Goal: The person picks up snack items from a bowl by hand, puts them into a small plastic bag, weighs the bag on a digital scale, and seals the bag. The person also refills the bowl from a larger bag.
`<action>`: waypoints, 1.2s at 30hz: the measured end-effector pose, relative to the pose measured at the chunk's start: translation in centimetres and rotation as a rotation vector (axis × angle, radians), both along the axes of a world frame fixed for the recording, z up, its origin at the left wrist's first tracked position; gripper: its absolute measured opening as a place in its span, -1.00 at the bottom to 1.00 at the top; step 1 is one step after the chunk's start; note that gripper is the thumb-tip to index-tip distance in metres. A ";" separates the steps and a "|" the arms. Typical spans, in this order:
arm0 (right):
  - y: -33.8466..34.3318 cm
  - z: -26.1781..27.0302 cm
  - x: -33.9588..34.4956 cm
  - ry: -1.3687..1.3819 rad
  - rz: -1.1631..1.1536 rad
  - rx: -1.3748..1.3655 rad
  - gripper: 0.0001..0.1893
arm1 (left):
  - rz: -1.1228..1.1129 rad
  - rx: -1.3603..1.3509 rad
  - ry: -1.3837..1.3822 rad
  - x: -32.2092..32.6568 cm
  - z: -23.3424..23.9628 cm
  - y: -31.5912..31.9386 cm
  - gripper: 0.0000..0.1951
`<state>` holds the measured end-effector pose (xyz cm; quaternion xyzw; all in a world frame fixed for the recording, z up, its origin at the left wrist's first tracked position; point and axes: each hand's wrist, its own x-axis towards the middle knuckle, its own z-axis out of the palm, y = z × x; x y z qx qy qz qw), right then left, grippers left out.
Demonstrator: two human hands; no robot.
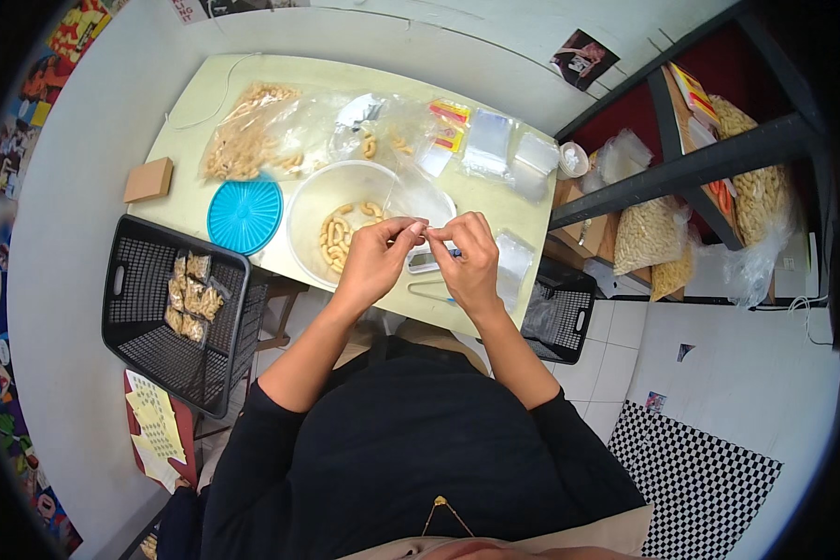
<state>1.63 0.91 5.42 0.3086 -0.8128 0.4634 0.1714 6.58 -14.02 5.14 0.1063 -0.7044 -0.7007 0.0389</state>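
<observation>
My left hand [385,255] and my right hand [467,255] meet fingertip to fingertip above the near rim of a round white tub [301,231]. A clear thin plastic bag [420,199] seems to be pinched between them; its edges are hard to make out. Curved tan snack pieces [336,241] lie in the tub. Below my hands, a digital scale [422,262] is partly hidden. Metal tongs [427,288] rest beside it, near the table's front edge. Stacks of clear plastic bags [488,143] lie at the back right.
A large clear bag of snacks [245,140] and a blue lid [245,217] lie left on the table [196,84]. A black crate [175,371] holds small filled packets [199,297]. Shelves [679,154] with snack bags stand right. Another person's hand [182,483] shows lower left.
</observation>
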 end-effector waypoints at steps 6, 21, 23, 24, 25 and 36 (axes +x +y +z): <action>-4.6 0.4 0.9 -0.086 0.105 0.028 -0.84 | 0.062 -0.126 -0.031 1.7 0.8 -4.8 -0.76; -9.3 0.2 2.1 -0.194 0.046 -0.010 -0.79 | -0.027 -0.066 -0.047 2.0 1.2 -9.7 -0.82; -9.3 0.7 2.1 -0.169 0.037 -0.001 -0.82 | -0.035 0.015 -0.001 2.2 0.4 -9.7 -0.82; -9.3 0.8 2.2 -0.172 0.033 0.001 -0.83 | -0.036 0.038 0.003 2.2 0.6 -9.6 -0.82; -9.3 0.9 2.3 -0.177 0.030 0.003 -0.83 | -0.037 0.061 0.006 2.2 0.6 -9.5 -0.81; -8.5 0.1 0.9 -0.211 -0.079 0.042 -0.91 | -0.009 -0.604 0.109 1.7 0.8 -8.6 -0.78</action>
